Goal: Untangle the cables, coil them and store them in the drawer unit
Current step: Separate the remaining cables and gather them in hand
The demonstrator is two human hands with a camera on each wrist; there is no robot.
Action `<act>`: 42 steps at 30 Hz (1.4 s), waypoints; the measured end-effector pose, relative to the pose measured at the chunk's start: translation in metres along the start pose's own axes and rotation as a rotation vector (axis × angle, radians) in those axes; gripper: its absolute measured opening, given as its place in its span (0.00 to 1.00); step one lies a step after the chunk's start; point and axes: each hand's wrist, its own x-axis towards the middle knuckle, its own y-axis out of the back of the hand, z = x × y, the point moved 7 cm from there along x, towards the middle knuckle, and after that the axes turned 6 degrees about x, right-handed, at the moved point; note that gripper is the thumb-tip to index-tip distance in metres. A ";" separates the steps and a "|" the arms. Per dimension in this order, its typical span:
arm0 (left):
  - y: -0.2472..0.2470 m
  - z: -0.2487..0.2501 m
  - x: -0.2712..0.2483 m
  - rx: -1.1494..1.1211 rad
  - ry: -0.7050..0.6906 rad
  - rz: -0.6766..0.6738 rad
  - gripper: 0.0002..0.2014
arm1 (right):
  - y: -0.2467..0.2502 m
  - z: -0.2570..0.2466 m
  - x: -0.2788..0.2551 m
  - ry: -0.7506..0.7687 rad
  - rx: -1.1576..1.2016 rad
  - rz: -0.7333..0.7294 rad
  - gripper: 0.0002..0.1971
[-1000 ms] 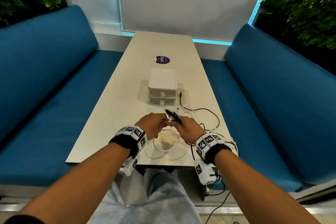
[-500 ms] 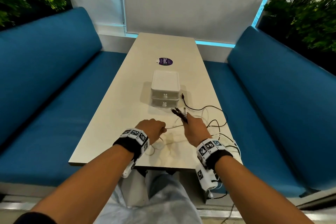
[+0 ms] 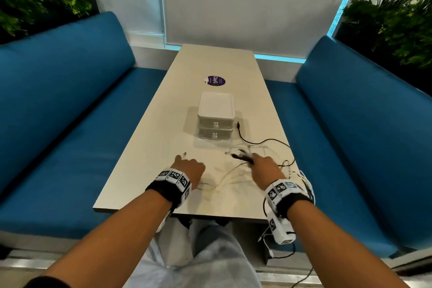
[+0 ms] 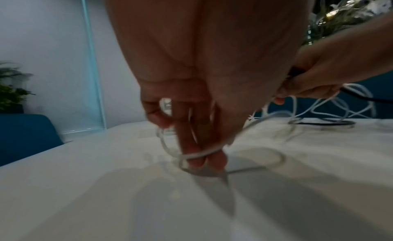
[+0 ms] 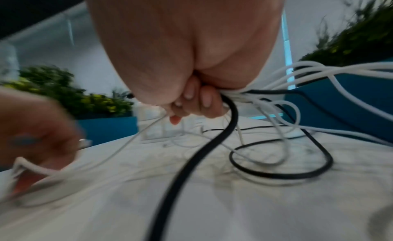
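Observation:
A tangle of white cables (image 3: 236, 172) and a black cable (image 3: 259, 142) lies on the near right of the table (image 3: 149, 152). My left hand (image 3: 189, 167) grips a white cable (image 4: 197, 154) looped round its curled fingers, with the plug end (image 3: 184, 154) sticking out past the thumb. My right hand (image 3: 265, 166) holds a bunch of white cables and the black cable (image 5: 228, 120) in its fist; plug ends (image 3: 240, 155) poke out ahead of it. The white two-drawer unit (image 3: 215, 116) stands farther up the table with both drawers shut.
Blue benches (image 3: 58, 105) run along both sides of the table. A purple sticker (image 3: 216, 81) lies beyond the drawer unit. Some cables trail over the table's right edge (image 3: 304, 177) by my right wrist. Plants (image 3: 397, 18) stand in the far corners.
My hands have moved apart: the left went left with its white cable, the right went right and forward with the bundle. The strands between them are drawn out.

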 end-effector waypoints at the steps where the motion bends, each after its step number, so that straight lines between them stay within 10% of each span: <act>1: -0.004 -0.007 -0.005 0.002 0.014 -0.014 0.09 | 0.009 0.014 0.000 -0.050 -0.004 0.025 0.12; 10: 0.017 0.016 0.001 -0.144 -0.020 0.082 0.23 | 0.012 0.026 0.001 -0.122 0.019 0.089 0.12; 18: 0.036 0.033 0.015 -0.247 0.034 0.255 0.15 | 0.004 -0.025 -0.018 0.094 0.339 0.096 0.16; 28: 0.009 0.025 0.029 -0.638 -0.021 0.176 0.12 | -0.010 -0.012 -0.011 0.023 0.107 -0.025 0.14; 37: 0.078 0.005 0.000 -1.269 -0.041 0.617 0.20 | 0.003 -0.061 -0.015 0.244 0.220 0.060 0.12; 42: 0.080 0.012 -0.004 -0.826 -0.009 0.563 0.17 | -0.002 -0.079 -0.020 0.267 0.198 -0.043 0.13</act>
